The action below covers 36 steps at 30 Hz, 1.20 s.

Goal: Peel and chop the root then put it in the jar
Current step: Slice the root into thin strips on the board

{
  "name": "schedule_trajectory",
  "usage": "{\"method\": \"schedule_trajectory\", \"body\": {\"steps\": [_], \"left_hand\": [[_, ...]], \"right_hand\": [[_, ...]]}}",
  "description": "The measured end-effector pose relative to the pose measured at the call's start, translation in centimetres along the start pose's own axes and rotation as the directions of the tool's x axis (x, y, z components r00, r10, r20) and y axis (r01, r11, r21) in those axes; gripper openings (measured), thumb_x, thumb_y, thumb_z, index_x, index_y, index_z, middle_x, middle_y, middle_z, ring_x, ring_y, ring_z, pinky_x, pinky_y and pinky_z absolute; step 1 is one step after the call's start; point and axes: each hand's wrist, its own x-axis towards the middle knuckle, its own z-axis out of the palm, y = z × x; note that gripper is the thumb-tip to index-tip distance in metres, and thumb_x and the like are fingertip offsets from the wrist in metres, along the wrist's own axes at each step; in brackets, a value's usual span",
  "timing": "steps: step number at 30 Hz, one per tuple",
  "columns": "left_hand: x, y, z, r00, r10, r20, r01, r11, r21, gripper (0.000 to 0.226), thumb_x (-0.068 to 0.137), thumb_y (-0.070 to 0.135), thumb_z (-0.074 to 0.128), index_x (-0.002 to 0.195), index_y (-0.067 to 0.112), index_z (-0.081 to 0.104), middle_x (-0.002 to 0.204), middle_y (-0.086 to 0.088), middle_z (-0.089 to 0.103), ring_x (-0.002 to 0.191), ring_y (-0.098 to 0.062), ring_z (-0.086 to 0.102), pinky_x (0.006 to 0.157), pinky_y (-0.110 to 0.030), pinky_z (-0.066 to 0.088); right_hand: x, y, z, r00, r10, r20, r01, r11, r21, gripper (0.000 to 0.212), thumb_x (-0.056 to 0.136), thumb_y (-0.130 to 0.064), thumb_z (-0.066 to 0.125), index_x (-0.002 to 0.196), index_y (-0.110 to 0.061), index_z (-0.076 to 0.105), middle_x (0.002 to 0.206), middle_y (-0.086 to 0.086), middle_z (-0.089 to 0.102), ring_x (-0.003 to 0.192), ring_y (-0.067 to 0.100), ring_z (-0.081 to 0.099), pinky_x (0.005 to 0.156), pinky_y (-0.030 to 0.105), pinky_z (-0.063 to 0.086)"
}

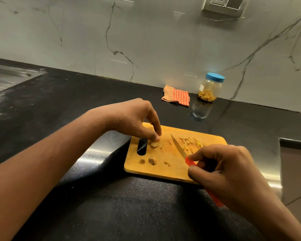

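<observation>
A wooden cutting board (172, 167) lies on the black counter. My left hand (134, 120) pinches a pale peeled root piece (154, 144) at the board's left, beside the handle slot. My right hand (229, 173) grips a red-handled knife (179, 146), its blade lying low across the board's middle and pointing away from me. Thin chopped strips (191, 142) are piled on the board's far right. Small unpeeled root bits (152, 160) sit near the front edge. A clear jar (209, 87) with a blue lid on stands by the wall and holds chopped pieces.
A folded orange checked cloth (176, 95) lies left of the jar against the marble wall. A steel sink (5, 77) is at the far left. The counter drops off at the right edge (283, 141). A wall socket (224, 4) is high up.
</observation>
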Motion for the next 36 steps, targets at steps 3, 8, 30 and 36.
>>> {"method": "schedule_trajectory", "body": {"steps": [3,8,30,36], "left_hand": [[0.1,0.3,0.4,0.999,-0.02,0.025,0.019,0.999,0.027,0.025,0.08,0.043,0.074,0.102,0.031,0.074,0.119,0.019,0.06,0.121,-0.007,0.051,0.11,-0.039,0.039],[0.2,0.7,1.0,0.999,-0.005,0.049,0.001,0.997,0.073,0.03,0.077,0.046,0.075,0.103,0.031,0.074,0.115,0.024,0.056,0.116,-0.002,0.049,0.105,-0.034,0.041],[0.9,0.3,1.7,0.998,0.045,-0.037,-0.047,0.998,-0.043,0.009,0.082,0.033,0.075,0.089,0.028,0.073,0.112,0.018,0.061,0.111,-0.006,0.054,0.105,-0.034,0.044],[1.2,0.4,2.1,0.997,0.035,-0.074,-0.043,0.994,-0.103,0.005,0.084,0.029,0.073,0.089,0.027,0.073,0.111,0.014,0.065,0.108,-0.004,0.058,0.099,-0.022,0.041]], "right_hand": [[-0.3,0.0,0.2,1.0,0.003,-0.008,-0.003,1.0,0.013,0.017,0.067,-0.034,0.07,0.08,-0.025,0.076,0.063,-0.011,0.065,0.066,0.007,0.063,0.054,0.016,0.049],[0.0,0.2,0.3,1.0,0.01,0.002,-0.01,1.0,0.022,0.019,0.068,-0.035,0.07,0.082,-0.024,0.076,0.063,-0.009,0.065,0.065,0.007,0.062,0.055,0.016,0.05],[-2.0,0.1,-2.0,0.96,-0.196,0.199,0.18,0.979,0.093,0.015,0.071,-0.038,0.071,0.083,-0.031,0.077,0.072,-0.018,0.066,0.062,0.004,0.064,0.048,0.01,0.044],[-2.1,0.4,-2.0,0.967,-0.194,0.164,0.186,0.98,0.064,0.015,0.073,-0.036,0.072,0.086,-0.031,0.076,0.072,-0.017,0.066,0.064,0.003,0.063,0.048,0.009,0.044]]}}
